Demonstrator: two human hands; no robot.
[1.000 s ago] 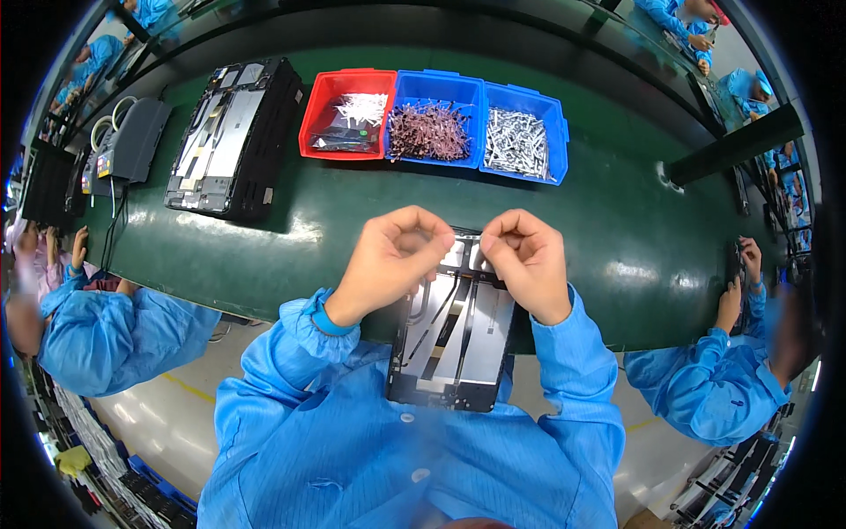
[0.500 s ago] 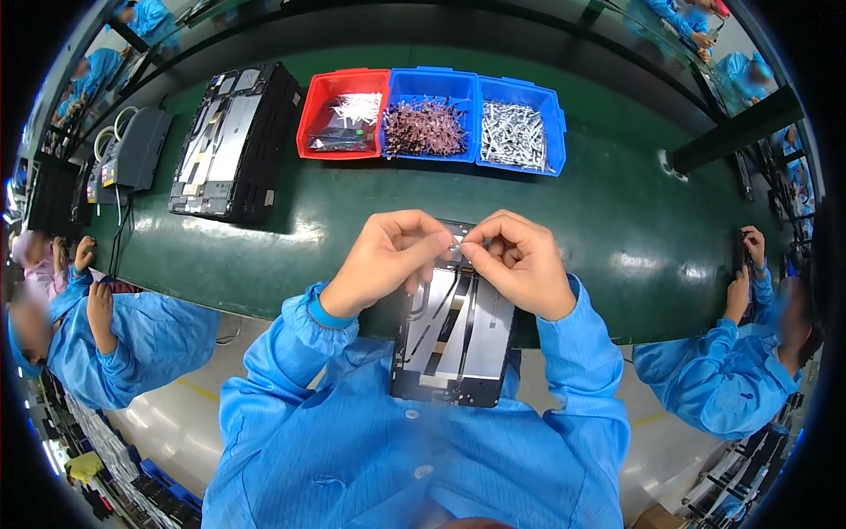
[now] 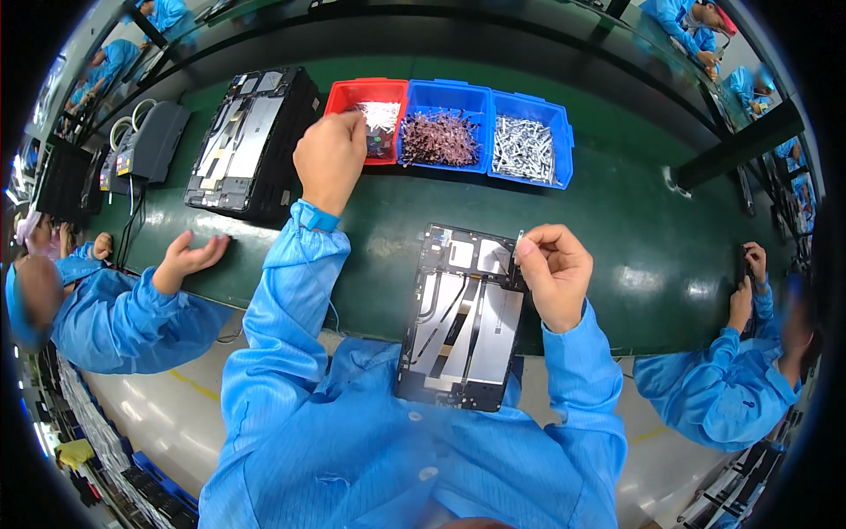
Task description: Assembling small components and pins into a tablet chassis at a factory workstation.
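An opened tablet [image 3: 496,328], its inside parts and black ribbon cables showing, lies in front of me across the bench's near edge. At its upper right corner my right hand [image 3: 557,269] pinches a small whitish strip [image 3: 519,239] between thumb and forefinger. My left hand [image 3: 330,163], with a blue band at the wrist, reaches to the left side of a red bin [image 3: 374,162]. Its fingers are curled in, and whatever they may hold is hidden. White slim pieces [image 3: 380,115] and dark flat packets lie in that bin.
Beside the red bin stand a blue bin of pinkish-dark small parts [image 3: 441,138] and a blue bin of silvery-white pieces [image 3: 523,148]. A stack of opened tablets [image 3: 242,141] and a grey device [image 3: 154,145] are at left. Co-workers sit on both sides; one's hand [image 3: 192,262] rests near the bench edge.
My hands have come apart from above the tablet's top. The left has moved up and left to the red bin; the right has shifted right with the strip. The left co-worker's hand has moved closer.
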